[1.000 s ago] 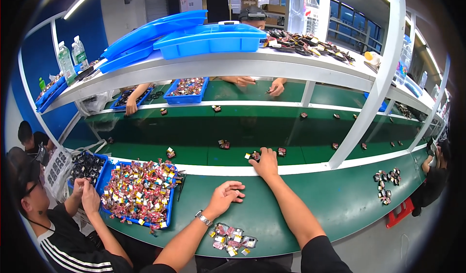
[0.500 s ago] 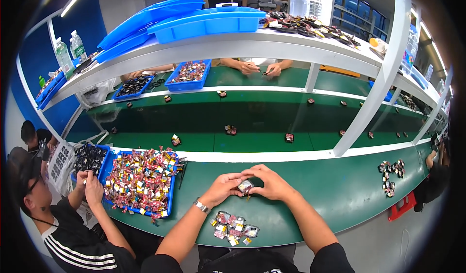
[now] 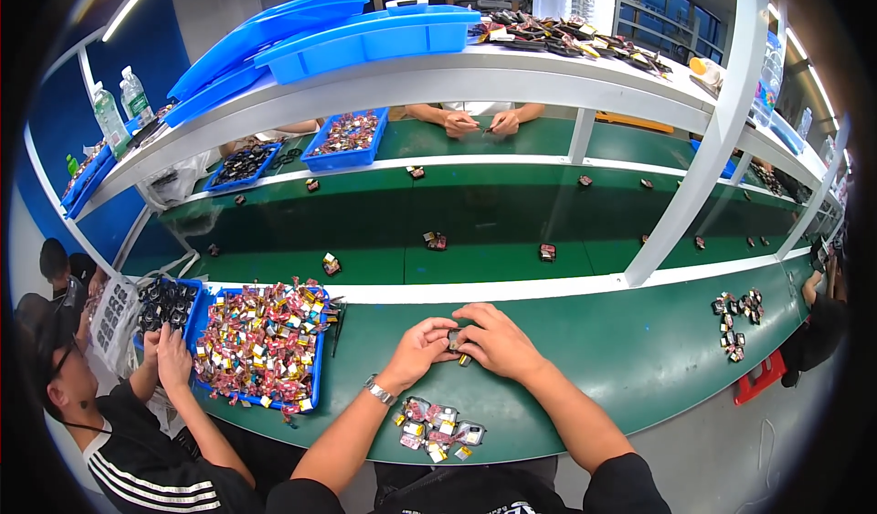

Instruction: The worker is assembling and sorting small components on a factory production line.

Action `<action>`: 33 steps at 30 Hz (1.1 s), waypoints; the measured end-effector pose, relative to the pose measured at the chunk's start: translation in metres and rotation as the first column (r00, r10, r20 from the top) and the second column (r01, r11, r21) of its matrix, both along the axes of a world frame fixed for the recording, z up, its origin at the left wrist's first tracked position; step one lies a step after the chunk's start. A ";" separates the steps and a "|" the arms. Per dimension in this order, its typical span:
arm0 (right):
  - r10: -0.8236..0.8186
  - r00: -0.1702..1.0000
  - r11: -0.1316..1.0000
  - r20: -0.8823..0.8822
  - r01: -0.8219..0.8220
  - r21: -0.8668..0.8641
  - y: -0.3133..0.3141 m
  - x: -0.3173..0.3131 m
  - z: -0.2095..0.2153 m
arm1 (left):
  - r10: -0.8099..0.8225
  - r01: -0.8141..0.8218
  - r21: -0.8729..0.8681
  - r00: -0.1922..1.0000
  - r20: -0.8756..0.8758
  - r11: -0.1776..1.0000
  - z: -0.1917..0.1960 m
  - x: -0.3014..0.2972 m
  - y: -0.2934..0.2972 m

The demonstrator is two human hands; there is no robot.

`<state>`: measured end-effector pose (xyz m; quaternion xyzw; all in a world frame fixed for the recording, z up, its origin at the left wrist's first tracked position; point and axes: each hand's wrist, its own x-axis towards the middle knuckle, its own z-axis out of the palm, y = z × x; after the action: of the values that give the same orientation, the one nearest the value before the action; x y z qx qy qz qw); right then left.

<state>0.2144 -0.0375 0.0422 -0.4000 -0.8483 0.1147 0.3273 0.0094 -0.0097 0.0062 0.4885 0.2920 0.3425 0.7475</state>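
Observation:
Both my hands meet over the green bench (image 3: 566, 386) around a small electronic unit (image 3: 454, 340), a dark shell with a pale battery-like block. My left hand (image 3: 422, 353) pinches its left side. From the right, the fingers of my right hand (image 3: 496, 341) close over it and hide most of it. Nearer to me lies a cluster of similar units (image 3: 441, 430), with red circuit boards and white-and-yellow blocks in dark shells. A blue tray (image 3: 320, 360) heaped with red boards and wired batteries stands left of my hands.
At the left a co-worker's hands (image 3: 172, 359) work by a blue tray of black shells (image 3: 167, 304). Beyond a white rail (image 3: 457, 292), units (image 3: 547, 253) lie spaced along a green surface. More units (image 3: 737, 322) rest at right. A white post (image 3: 703, 139) supports the shelf.
My right fingers have folded down over the unit, covering more of it. The unit seems tilted from its earlier, more visible position. My left hand keeps its grip.

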 end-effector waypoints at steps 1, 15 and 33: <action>0.000 1.000 1.000 0.000 0.000 0.000 0.001 0.000 -0.001 | 0.000 0.000 0.000 1.000 0.000 1.000 0.000 0.001 0.000; -0.108 0.971 0.993 -0.213 0.093 -0.077 0.000 -0.007 -0.005 | -0.030 0.041 -0.070 0.988 0.152 0.997 -0.002 -0.002 0.001; -0.125 0.955 0.974 -0.267 0.067 -0.217 -0.007 -0.005 -0.008 | -0.044 0.049 -0.044 0.994 0.100 0.998 -0.002 0.000 0.002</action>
<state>0.2090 -0.0449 0.0342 -0.4524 -0.7567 0.2408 0.4058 0.0096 -0.0076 0.0039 0.4599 0.2509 0.3419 0.7802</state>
